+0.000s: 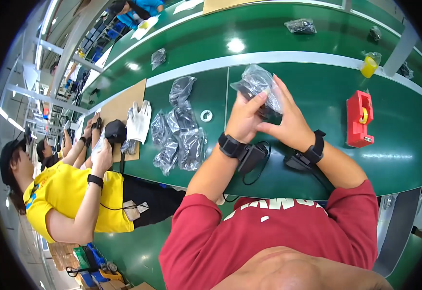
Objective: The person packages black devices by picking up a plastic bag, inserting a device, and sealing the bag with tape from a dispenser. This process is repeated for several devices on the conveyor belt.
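While both hands (264, 116) clasp, bagged item (258, 83) obscured.

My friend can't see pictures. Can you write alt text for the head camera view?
Both hands, left hand and right hand, hold a clear plastic bag with a dark item inside, over a green workbench. A pile of bagged dark items lies left; a red tape dispenser right.

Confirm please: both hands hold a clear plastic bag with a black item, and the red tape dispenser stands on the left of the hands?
Not quite. The head view shows the red tape dispenser on the right of the hands. Left hand and right hand do hold the clear plastic bag.
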